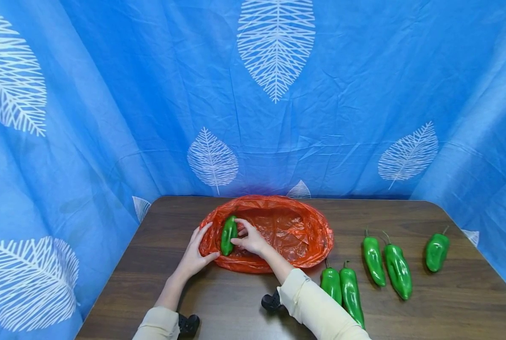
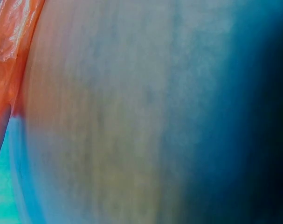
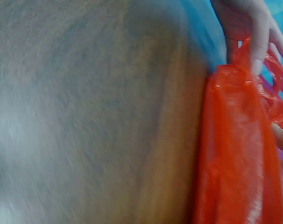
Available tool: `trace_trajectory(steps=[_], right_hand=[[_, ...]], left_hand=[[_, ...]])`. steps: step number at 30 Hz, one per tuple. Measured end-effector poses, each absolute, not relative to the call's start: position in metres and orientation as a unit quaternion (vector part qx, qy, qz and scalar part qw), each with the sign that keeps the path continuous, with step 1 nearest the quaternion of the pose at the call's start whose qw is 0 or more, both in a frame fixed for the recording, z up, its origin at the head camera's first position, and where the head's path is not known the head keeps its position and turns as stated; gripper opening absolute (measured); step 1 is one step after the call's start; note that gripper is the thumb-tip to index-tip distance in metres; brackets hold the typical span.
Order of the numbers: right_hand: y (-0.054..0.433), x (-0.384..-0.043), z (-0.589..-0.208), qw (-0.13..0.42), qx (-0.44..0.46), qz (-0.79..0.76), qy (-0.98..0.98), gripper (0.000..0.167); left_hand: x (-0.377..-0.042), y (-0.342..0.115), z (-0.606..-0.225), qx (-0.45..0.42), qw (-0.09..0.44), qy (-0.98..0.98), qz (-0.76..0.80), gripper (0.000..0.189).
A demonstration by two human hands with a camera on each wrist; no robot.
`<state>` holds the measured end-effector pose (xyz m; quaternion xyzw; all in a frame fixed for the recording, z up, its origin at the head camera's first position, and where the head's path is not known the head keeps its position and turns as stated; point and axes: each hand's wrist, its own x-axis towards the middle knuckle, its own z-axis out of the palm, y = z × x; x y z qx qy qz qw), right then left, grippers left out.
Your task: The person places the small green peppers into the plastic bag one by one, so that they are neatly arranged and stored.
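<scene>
A red plastic bag (image 1: 316, 241) lies with its mouth spread wide on the table. At the bag's left end, my left hand (image 1: 195, 255) holds the rim, thumb at the front and fingers along the side. The right wrist view shows that left hand (image 3: 251, 23) with its thumb on the red plastic. Inside the left part of the bag is a green pepper (image 1: 228, 236), which my right hand (image 1: 252, 240) pinches between thumb and fingers. In the left wrist view, only a strip of the bag (image 2: 8, 51) and a fingertip appear.
Two green peppers (image 1: 331, 282) lie beside my right forearm, partly behind the sleeve. Farther right on the wooden table (image 1: 457, 302) are two more peppers (image 1: 398, 271) side by side and a single one (image 1: 437, 252). A blue leaf-patterned curtain (image 1: 342, 118) hangs behind the table.
</scene>
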<state>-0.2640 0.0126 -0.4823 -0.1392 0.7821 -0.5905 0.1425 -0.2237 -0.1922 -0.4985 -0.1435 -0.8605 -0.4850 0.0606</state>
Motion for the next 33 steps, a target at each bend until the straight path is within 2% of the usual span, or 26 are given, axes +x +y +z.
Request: trace_trajectory(steps=[14, 25, 33], right_hand=[[0.055, -0.264, -0.432, 0.175, -0.215, -0.533, 0.799, 0.062], [0.117, -0.255, -0.402, 0.153, -0.200, -0.589, 0.768, 0.065], [0.164, -0.247, -0.389, 0.116, -0.178, -0.622, 0.754, 0.067]], left_hand=[[-0.224, -0.192, -0.496, -0.155, 0.070, -0.863, -0.477, 0.084], [-0.222, -0.192, -0.493, -0.153, 0.062, -0.866, -0.472, 0.084], [-0.222, -0.191, -0.495, -0.151, 0.059, -0.867, -0.471, 0.084]])
